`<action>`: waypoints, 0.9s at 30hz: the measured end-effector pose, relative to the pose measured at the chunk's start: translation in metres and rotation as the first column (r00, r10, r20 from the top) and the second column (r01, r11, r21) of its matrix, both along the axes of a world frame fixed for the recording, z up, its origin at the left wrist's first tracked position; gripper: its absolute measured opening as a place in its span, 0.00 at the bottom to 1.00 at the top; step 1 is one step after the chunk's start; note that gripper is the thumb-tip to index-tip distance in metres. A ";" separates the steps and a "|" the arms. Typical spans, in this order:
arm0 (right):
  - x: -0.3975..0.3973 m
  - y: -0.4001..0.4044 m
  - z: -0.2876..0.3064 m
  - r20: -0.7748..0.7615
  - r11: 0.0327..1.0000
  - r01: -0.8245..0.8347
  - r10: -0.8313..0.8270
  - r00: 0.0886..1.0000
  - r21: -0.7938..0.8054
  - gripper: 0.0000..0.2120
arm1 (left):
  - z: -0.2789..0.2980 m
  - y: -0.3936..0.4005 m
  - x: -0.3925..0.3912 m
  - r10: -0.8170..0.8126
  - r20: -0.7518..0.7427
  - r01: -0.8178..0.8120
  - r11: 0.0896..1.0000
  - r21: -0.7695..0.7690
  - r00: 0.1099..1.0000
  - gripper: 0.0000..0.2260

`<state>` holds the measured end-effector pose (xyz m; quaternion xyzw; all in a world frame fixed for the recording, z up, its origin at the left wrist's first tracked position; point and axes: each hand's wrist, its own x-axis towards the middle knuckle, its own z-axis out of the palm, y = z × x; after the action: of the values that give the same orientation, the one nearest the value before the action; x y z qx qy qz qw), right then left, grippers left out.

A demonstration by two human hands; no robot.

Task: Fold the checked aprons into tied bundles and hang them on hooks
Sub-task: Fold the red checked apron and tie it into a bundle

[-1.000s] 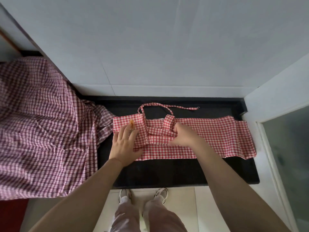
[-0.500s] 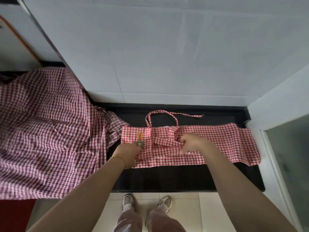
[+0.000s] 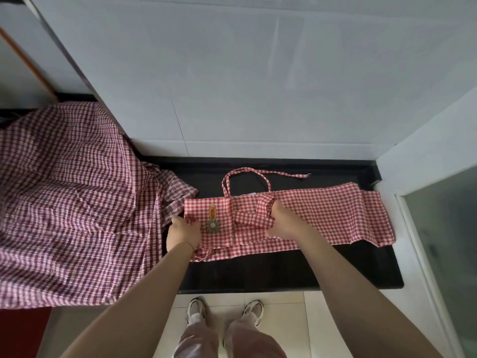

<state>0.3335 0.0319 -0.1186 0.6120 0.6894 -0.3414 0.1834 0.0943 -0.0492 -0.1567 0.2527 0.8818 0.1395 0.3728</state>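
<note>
1. Your red checked apron (image 3: pixel 322 215) lies folded into a long band across the black countertop (image 3: pixel 284 270), running from between your hands out to the right end of the counter, with its neck loop (image 3: pixel 245 174) and a loose tie (image 3: pixel 291 174) lying behind it toward the wall.
2. A heap of darker checked aprons (image 3: pixel 69 202) covers the left of the counter and hangs over its front edge, just beside your left hand.
3. Your left hand (image 3: pixel 183 232) grips the left end of the folded band, fingers curled on the cloth beside the flower badge (image 3: pixel 213 226) and the orange label (image 3: pixel 212 211).
4. Your right hand (image 3: pixel 284 223) grips the folded strap section (image 3: pixel 254 218) near the middle of the band, fingers closed round it.
5. A second ago your left hand lay flat with spread fingers over the left end; it now sits lower and curled on the edge, uncovering the label and the badge. Your right hand stays on the strap section.
6. Your fingertips are tucked into the cloth and hidden, so you cannot tell how many layers each hand holds. The print on the label is too small to read.
</note>
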 end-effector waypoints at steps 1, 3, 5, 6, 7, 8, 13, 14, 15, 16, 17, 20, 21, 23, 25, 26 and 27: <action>-0.001 -0.005 -0.003 -0.024 0.999 0.014 -0.013 1.000 0.032 0.44 | -0.003 0.002 -0.003 0.051 0.043 -0.052 0.998 0.025 0.998 0.14; 0.002 -0.010 -0.009 -0.115 0.990 0.073 -0.059 0.992 0.119 0.33 | -0.005 0.006 -0.011 0.102 0.042 -0.105 0.990 0.093 0.994 0.10; 0.004 -0.012 -0.008 -0.236 0.978 0.143 -0.105 0.966 0.149 0.20 | -0.006 0.009 -0.016 0.138 0.035 -0.143 0.972 0.189 0.990 0.08; 0.004 -0.012 -0.006 -0.296 0.977 0.160 -0.112 0.949 0.142 0.19 | -0.006 0.010 -0.018 0.157 0.046 -0.163 0.960 0.226 0.987 0.06; 0.004 -0.011 -0.003 -0.354 0.979 0.167 -0.115 0.928 0.119 0.21 | -0.006 0.010 -0.019 0.176 0.062 -0.186 0.951 0.245 0.982 0.05; 0.003 -0.011 0.000 -0.388 0.982 0.168 -0.123 0.913 0.084 0.25 | -0.005 0.010 -0.021 0.185 0.074 -0.198 0.948 0.250 0.980 0.04; -0.014 -0.004 0.009 -0.162 0.993 0.107 -0.099 0.982 0.045 0.37 | -0.002 0.002 -0.024 0.132 0.088 -0.146 0.975 0.166 0.987 0.16; -0.018 -0.003 0.011 -0.080 0.996 0.063 -0.059 0.995 0.056 0.35 | -0.001 -0.001 -0.024 0.115 0.085 -0.126 0.983 0.137 0.990 0.18; -0.023 -0.003 0.012 -0.016 0.997 0.032 -0.031 0.999 0.063 0.32 | 0.000 -0.003 -0.025 0.095 0.080 -0.104 0.988 0.115 0.992 0.18; -0.027 -0.002 0.014 0.032 0.998 0.017 -0.019 0.999 0.064 0.28 | 0.000 -0.005 -0.026 0.078 0.073 -0.085 0.991 0.103 0.994 0.18; -0.031 -0.002 0.014 0.062 0.998 0.017 -0.020 0.998 0.055 0.25 | 0.000 -0.007 -0.027 0.070 0.068 -0.077 0.992 0.102 0.995 0.17; -0.042 0.000 0.018 0.047 0.998 -0.005 0.002 0.999 0.064 0.17 | -0.002 -0.013 -0.036 0.067 0.054 -0.074 0.989 0.129 0.996 0.12; -0.042 0.002 0.022 0.014 0.997 -0.007 0.006 1.000 0.071 0.13 | -0.003 -0.013 -0.037 0.060 0.047 -0.066 0.988 0.140 0.997 0.11; -0.043 0.004 0.030 -0.089 0.998 0.020 -0.015 0.996 0.054 0.13 | -0.004 -0.014 -0.038 0.039 0.036 -0.044 0.985 0.164 0.999 0.10; -0.045 0.005 0.038 -0.210 0.994 0.103 -0.105 0.972 -0.021 0.22 | -0.004 -0.017 -0.038 -0.024 -0.035 0.030 0.977 0.210 0.999 0.09; -0.044 0.005 0.040 -0.267 0.983 0.167 -0.181 0.947 -0.075 0.26 | -0.003 -0.018 -0.036 -0.094 -0.122 0.121 0.964 0.238 0.988 0.09; -0.043 0.006 0.039 -0.317 0.963 0.234 -0.266 0.911 -0.136 0.29 | -0.003 -0.019 -0.034 -0.186 -0.212 0.239 0.935 0.262 0.959 0.09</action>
<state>0.2906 0.0380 -0.0795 0.6194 0.6093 -0.4927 0.0485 0.0602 -0.0678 -0.1595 0.4096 0.8505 0.1998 0.2625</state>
